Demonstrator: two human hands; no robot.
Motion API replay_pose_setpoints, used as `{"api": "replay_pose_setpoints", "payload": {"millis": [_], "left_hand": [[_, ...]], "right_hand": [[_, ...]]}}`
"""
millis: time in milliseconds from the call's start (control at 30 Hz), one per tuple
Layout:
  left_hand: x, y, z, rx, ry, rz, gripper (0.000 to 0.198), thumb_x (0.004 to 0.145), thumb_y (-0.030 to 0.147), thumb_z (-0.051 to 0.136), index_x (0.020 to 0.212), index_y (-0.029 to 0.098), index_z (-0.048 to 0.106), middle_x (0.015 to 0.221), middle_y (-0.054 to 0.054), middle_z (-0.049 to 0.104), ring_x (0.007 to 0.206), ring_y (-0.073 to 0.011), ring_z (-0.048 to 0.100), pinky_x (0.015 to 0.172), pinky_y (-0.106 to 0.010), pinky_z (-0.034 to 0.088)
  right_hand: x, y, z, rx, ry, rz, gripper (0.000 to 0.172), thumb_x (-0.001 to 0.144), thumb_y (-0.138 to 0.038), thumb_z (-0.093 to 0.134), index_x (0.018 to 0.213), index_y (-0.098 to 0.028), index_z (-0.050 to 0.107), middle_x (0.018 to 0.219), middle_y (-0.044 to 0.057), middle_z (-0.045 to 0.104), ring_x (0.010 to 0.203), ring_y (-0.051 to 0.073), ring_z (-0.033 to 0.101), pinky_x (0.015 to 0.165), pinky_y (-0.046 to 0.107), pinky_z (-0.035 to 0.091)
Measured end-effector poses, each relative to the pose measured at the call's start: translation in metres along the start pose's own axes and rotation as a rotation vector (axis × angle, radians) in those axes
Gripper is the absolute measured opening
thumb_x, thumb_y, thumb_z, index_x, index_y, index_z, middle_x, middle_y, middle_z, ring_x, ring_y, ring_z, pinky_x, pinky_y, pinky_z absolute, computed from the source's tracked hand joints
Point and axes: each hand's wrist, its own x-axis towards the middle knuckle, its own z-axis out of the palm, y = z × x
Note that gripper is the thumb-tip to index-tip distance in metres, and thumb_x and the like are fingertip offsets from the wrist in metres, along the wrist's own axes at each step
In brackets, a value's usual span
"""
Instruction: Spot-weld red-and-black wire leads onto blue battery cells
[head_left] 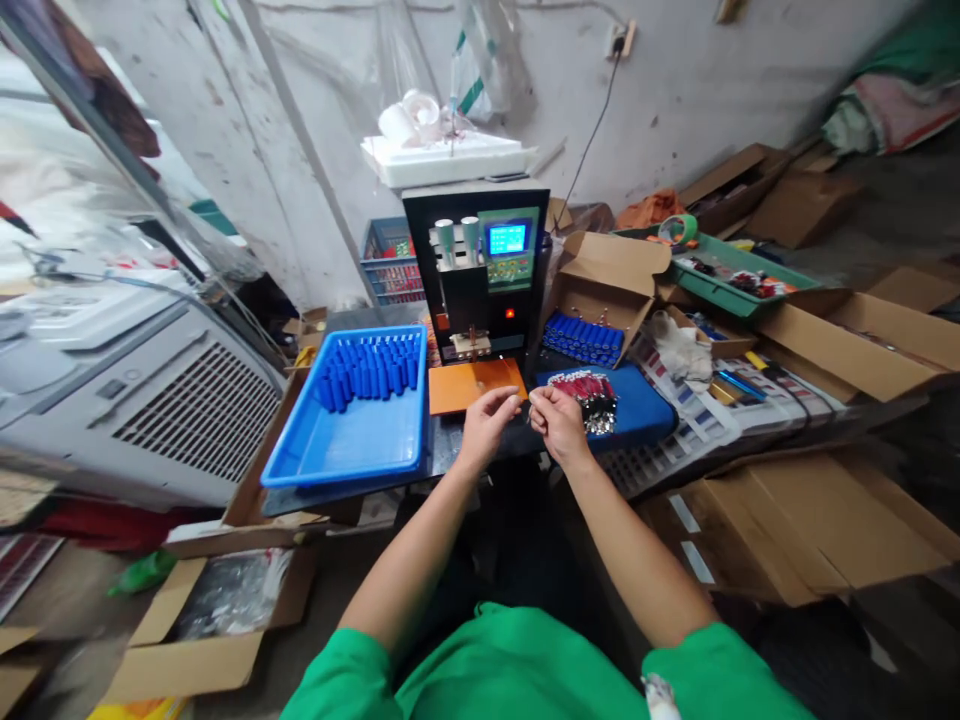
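My left hand [489, 425] is closed in a pinch over the front edge of the orange plate [457, 389]. Close beside it, my right hand [559, 425] also pinches, near a bundle of red and black wire leads [589, 398] on a blue pad [646, 402]. Whatever sits between the fingertips is too small to make out. Behind the plate stands a black machine [420, 240] with a lit blue screen [508, 239] and metal tips low at its front. To the left, a blue tray [360, 440] holds several upright blue cylinders [375, 370].
An open cardboard box [611, 262] with more blue cylinders stands right of the machine. Farther right lies a green tray [724, 262] of small parts. A grey slatted unit [172, 400] is at left, and a carton of clear plastic [232, 595] sits on the floor.
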Motion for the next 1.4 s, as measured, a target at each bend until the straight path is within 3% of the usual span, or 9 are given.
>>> {"api": "replay_pose_setpoints", "payload": {"millis": [167,400,567,667,867,1167,1400], "left_hand": [[-0.012,0.008,0.006,-0.171,0.137,-0.038,0.046,0.067,0.051,0.083,0.091,0.013,0.074,0.08,-0.005,0.071,0.066,-0.0116,0.06,0.067,-0.027,0.049],[-0.026,0.011,-0.023,0.054,0.191,0.036,0.036,0.079,0.049,0.071,0.083,0.013,0.068,0.076,-0.004,0.066,0.068,-0.0131,0.057,0.07,-0.028,0.047],[-0.032,0.025,-0.053,0.52,0.064,0.164,0.022,0.088,0.035,0.055,0.078,0.016,0.061,0.074,-0.002,0.061,0.071,-0.0137,0.053,0.07,-0.028,0.04],[-0.033,0.036,-0.068,0.66,-0.041,0.194,0.021,0.089,0.03,0.05,0.073,0.017,0.055,0.071,-0.001,0.056,0.072,-0.0138,0.051,0.07,-0.028,0.038],[-0.041,0.041,-0.085,0.662,-0.131,0.065,0.023,0.087,0.033,0.051,0.069,0.017,0.051,0.068,0.0,0.053,0.067,-0.0131,0.047,0.064,-0.027,0.035],[-0.042,0.041,-0.097,0.704,-0.155,-0.027,0.021,0.084,0.032,0.05,0.069,0.017,0.05,0.067,0.001,0.05,0.066,-0.0123,0.044,0.062,-0.027,0.032],[-0.037,0.046,-0.099,0.775,-0.28,-0.066,0.019,0.081,0.028,0.05,0.065,0.017,0.049,0.063,0.002,0.048,0.063,-0.0116,0.041,0.059,-0.027,0.028]], "right_hand": [[-0.018,0.017,0.03,0.021,-0.041,0.035,0.038,0.069,-0.047,0.079,0.078,-0.019,0.055,0.055,-0.006,0.043,0.045,0.006,0.033,0.041,0.019,0.023],[-0.027,0.033,0.043,-0.063,-0.109,0.048,0.035,0.072,-0.048,0.077,0.077,-0.018,0.058,0.053,-0.006,0.044,0.046,0.007,0.036,0.043,0.022,0.026],[-0.022,0.03,0.046,-0.246,-0.182,-0.008,0.039,0.07,-0.049,0.077,0.089,-0.017,0.066,0.078,0.002,0.062,0.06,0.011,0.052,0.055,0.026,0.043],[-0.017,0.029,0.053,-0.282,-0.258,0.021,0.043,0.067,-0.052,0.078,0.09,-0.017,0.067,0.082,0.004,0.065,0.068,0.015,0.055,0.059,0.027,0.046],[-0.017,0.039,0.062,-0.326,-0.398,0.064,0.036,0.071,-0.051,0.076,0.074,-0.017,0.065,0.063,0.0,0.057,0.056,0.013,0.049,0.055,0.028,0.04],[-0.011,0.049,0.066,-0.348,-0.461,0.072,0.034,0.071,-0.05,0.076,0.071,-0.017,0.065,0.065,0.001,0.059,0.06,0.014,0.049,0.057,0.027,0.039],[-0.005,0.05,0.063,-0.383,-0.54,0.075,0.031,0.073,-0.047,0.074,0.073,-0.017,0.066,0.07,0.003,0.063,0.063,0.015,0.053,0.061,0.028,0.043]]}}
